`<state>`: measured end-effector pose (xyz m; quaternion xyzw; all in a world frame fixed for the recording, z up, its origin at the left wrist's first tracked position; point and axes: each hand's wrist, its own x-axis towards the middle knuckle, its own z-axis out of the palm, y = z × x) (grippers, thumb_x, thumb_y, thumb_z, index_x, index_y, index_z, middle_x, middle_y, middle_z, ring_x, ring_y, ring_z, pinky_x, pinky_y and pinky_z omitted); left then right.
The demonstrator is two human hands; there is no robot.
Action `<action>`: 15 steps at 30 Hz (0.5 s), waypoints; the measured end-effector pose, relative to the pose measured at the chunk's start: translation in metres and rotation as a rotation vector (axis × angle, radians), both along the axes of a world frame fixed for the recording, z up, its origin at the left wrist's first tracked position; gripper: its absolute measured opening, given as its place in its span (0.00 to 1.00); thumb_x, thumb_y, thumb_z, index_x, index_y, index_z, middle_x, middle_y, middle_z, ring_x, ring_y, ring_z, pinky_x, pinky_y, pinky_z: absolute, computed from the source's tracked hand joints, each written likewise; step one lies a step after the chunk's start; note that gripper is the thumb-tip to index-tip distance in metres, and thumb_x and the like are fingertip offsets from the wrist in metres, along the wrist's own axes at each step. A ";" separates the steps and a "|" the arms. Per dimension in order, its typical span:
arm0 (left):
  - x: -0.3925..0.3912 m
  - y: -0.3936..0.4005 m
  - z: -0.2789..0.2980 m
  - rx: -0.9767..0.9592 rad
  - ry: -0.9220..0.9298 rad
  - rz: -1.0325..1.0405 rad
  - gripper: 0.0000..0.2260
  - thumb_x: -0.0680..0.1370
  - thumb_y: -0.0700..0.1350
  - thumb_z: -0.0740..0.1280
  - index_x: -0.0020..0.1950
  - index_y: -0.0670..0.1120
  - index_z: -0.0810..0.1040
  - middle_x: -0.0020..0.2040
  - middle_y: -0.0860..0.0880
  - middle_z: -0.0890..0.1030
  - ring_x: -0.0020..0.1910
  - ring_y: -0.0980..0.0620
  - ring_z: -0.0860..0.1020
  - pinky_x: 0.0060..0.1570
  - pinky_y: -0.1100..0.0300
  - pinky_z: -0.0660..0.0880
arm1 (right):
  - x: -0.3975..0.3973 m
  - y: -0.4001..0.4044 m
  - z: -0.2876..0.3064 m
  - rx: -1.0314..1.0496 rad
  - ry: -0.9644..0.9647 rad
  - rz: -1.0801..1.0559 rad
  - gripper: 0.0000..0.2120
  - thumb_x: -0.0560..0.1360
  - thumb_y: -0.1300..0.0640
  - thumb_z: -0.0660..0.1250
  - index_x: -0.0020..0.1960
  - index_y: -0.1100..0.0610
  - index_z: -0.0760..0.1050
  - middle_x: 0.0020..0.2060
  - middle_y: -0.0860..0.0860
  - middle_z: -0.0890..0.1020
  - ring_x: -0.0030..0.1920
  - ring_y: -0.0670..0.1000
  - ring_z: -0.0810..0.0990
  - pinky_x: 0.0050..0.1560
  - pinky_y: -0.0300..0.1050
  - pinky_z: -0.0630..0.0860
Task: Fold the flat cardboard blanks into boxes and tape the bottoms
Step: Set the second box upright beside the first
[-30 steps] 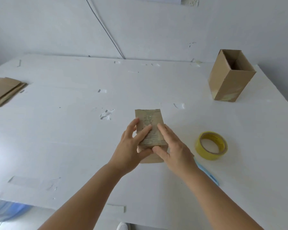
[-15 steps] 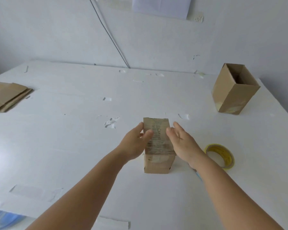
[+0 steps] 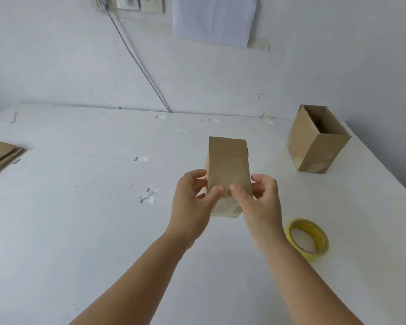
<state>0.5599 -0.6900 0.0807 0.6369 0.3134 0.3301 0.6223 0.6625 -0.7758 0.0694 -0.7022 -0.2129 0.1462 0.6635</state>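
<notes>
Box (image 3: 227, 170) is now lifted off the tabletop (image 3: 80, 219); left hand (image 3: 192, 202) and right hand (image 3: 260, 207) grip it, so taping looks done.

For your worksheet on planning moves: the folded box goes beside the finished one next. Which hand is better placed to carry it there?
Right, probably. The finished box stands far right, on the same side as the right hand. Both hands already grip the folded box.

Packing workroom: white table (image 3: 80, 231), cardboard blanks (image 3: 0, 156)
</notes>
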 end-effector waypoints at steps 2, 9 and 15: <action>0.001 0.002 -0.003 0.014 0.033 0.012 0.19 0.73 0.43 0.71 0.62 0.57 0.74 0.56 0.48 0.77 0.53 0.58 0.79 0.49 0.65 0.74 | -0.001 0.002 -0.002 -0.042 -0.044 -0.009 0.18 0.69 0.52 0.72 0.55 0.45 0.70 0.51 0.50 0.76 0.50 0.46 0.78 0.46 0.41 0.75; 0.004 0.022 -0.008 0.131 0.103 0.021 0.18 0.77 0.42 0.67 0.52 0.69 0.76 0.47 0.59 0.79 0.47 0.65 0.77 0.49 0.70 0.70 | -0.005 0.008 -0.009 -0.075 -0.138 -0.135 0.17 0.75 0.57 0.66 0.52 0.34 0.74 0.45 0.47 0.75 0.42 0.39 0.76 0.50 0.39 0.73; 0.025 0.028 -0.016 0.038 0.145 -0.009 0.24 0.72 0.36 0.63 0.52 0.66 0.79 0.42 0.57 0.84 0.31 0.63 0.77 0.29 0.71 0.67 | 0.011 0.013 -0.011 -0.102 -0.185 -0.174 0.24 0.72 0.60 0.66 0.57 0.32 0.73 0.50 0.44 0.75 0.47 0.37 0.76 0.44 0.23 0.69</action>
